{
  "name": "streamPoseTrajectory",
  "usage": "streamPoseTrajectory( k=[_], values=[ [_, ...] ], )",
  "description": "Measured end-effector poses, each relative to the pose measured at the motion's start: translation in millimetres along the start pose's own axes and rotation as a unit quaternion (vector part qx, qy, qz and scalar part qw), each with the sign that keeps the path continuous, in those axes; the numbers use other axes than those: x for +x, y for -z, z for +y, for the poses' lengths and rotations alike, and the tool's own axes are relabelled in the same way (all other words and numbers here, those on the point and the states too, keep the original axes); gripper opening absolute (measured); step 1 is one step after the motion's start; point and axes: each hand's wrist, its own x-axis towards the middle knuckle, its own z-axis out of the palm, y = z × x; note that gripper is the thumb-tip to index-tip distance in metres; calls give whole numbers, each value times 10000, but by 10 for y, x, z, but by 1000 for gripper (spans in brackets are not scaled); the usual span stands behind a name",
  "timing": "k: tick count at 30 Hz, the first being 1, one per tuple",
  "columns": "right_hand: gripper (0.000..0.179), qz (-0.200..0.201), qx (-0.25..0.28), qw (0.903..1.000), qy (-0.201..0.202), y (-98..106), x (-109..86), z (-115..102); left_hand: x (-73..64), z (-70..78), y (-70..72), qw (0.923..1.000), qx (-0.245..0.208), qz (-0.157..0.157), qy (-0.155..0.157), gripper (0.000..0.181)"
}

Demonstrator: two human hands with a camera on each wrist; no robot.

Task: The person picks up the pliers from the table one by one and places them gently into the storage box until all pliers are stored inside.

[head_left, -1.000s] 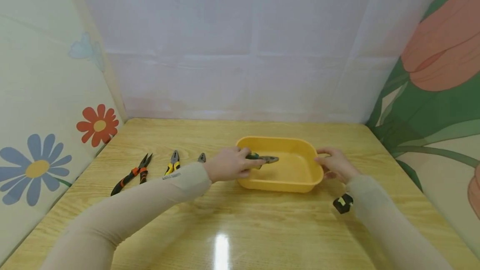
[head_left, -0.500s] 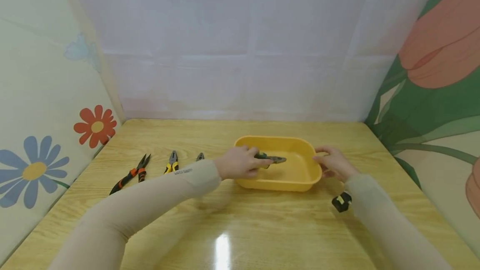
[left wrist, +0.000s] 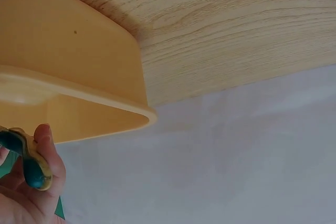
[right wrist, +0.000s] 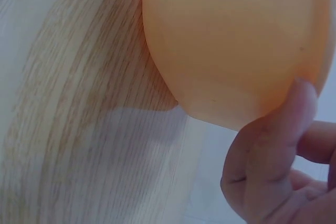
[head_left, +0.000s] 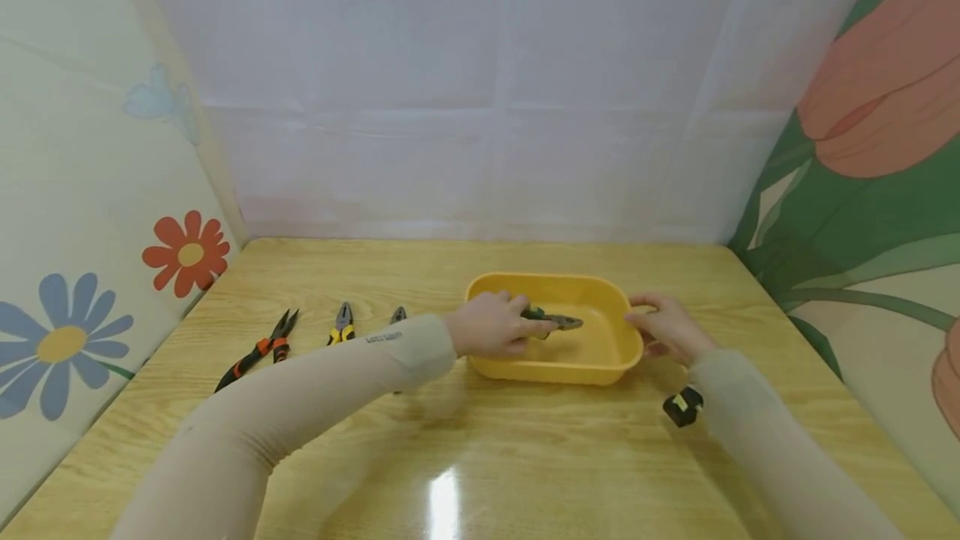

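Note:
In the head view, my left hand (head_left: 491, 325) grips a pair of pliers (head_left: 567, 322) with grey jaws pointing right, held over the inside of a yellow plastic basin (head_left: 555, 373). The left wrist view shows the green-and-yellow handle (left wrist: 34, 171) against the fingers, beside the basin's rim (left wrist: 105, 99). At the basin's right end my right hand (head_left: 671, 327) holds the rim. A fingertip (right wrist: 302, 95) presses the outer wall (right wrist: 226, 40) in the right wrist view, with other fingers bent behind it.
Left on the wooden table (head_left: 480, 457) lie black-and-orange long-nose pliers (head_left: 261, 348), yellow-and-black pliers (head_left: 342, 323) and a third pair (head_left: 399, 314), partly hidden by the left sleeve. A small black block (head_left: 682, 407) shows beside the right wrist. A pale sheet (head_left: 480, 107) stands behind.
My left hand has moved right with the pliers, further over the basin. The right hand stays at the basin's end.

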Motion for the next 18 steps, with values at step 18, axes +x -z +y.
streamPoseTrajectory(
  k=[18],
  values=[
    [51,-25,37,10000,61,-5,19,18,247,80,-107,9998,173,-57,-91,44]
  ],
)
